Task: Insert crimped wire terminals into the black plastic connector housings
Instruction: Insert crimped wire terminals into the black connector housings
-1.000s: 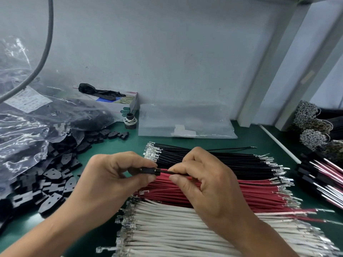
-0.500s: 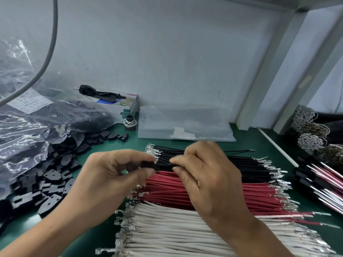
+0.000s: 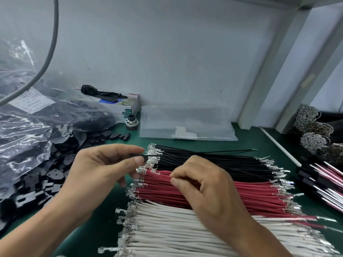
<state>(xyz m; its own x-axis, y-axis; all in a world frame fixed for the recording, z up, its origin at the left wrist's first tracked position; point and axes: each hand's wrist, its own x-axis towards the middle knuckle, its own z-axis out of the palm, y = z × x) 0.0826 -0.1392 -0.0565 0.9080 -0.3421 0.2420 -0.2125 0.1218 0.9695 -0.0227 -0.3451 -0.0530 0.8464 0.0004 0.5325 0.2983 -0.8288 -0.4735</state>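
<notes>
The surface (image 3: 246,143) is dark green, and on it lie three rows of wires with silver terminals: black wires (image 3: 213,164) toward 12 o'clock, red wires (image 3: 256,193) in the middle, and white wires (image 3: 167,230) toward 6 o'clock. At 9 o'clock a heap of black housings (image 3: 53,175) spills from a clear, glossy plastic bag (image 3: 24,138) bearing a white label with dark print, and behind it stands a white box (image 3: 128,106) with teal marks and a pink top edge. At 3 o'clock sit bundles mixing black, white and pink wires (image 3: 326,179), before a pale grey-blue wall (image 3: 167,52).
</notes>
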